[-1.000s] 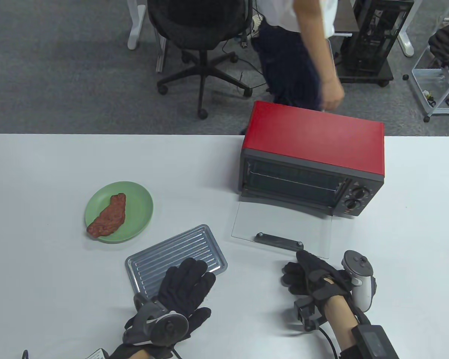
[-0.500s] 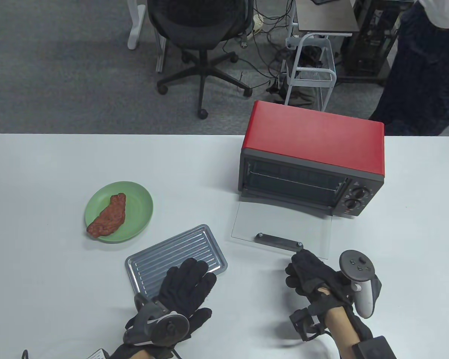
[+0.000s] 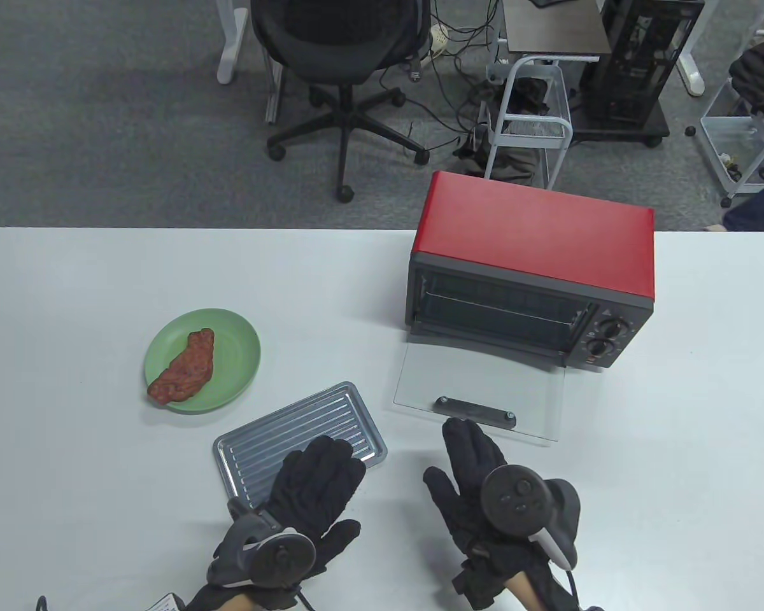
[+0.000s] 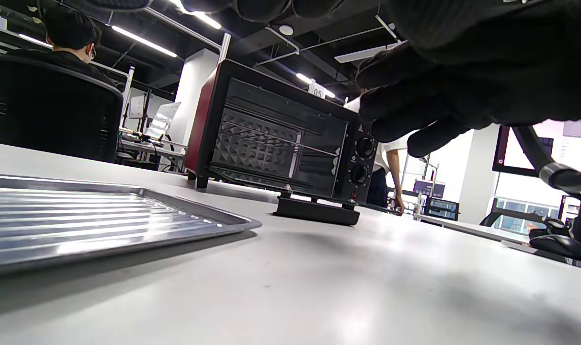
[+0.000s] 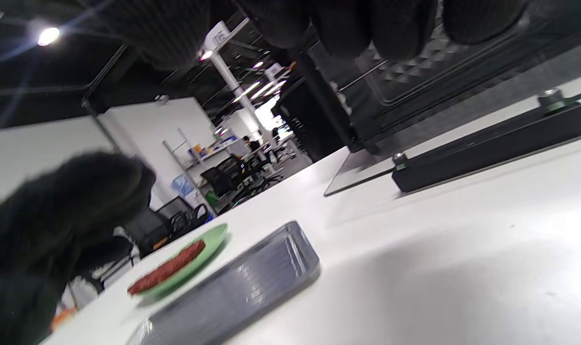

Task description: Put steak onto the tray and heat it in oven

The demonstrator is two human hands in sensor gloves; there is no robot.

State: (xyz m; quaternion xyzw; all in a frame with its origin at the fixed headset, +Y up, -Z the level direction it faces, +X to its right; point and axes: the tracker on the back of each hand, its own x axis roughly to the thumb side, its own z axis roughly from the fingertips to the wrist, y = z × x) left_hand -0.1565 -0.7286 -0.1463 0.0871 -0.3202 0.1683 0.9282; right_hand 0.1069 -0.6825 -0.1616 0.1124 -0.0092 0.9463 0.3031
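Note:
A brown steak (image 3: 183,367) (image 5: 168,268) lies on a green plate (image 3: 232,344) (image 5: 209,239) at the left. In front of it sits the ribbed metal tray (image 3: 274,433) (image 4: 79,215) (image 5: 237,292). My left hand (image 3: 315,487) rests flat with straight fingers over the tray's near right part. The red oven (image 3: 535,254) (image 4: 271,134) stands at the right, its glass door (image 3: 477,382) (image 5: 362,167) folded down flat on the table. My right hand (image 3: 474,468) hovers open just before the door handle (image 3: 474,412) (image 5: 486,148), holding nothing.
A black office chair (image 3: 337,44) and a white wire cart (image 3: 535,114) stand on the floor beyond the table's far edge. Bare white table (image 3: 70,477) stretches left of the tray and right of the oven door.
My right hand has swung left and turned palm down, its fingers straightening away from the door handle's right end. The passer-by behind the oven has left to the right. The left hand stays put.

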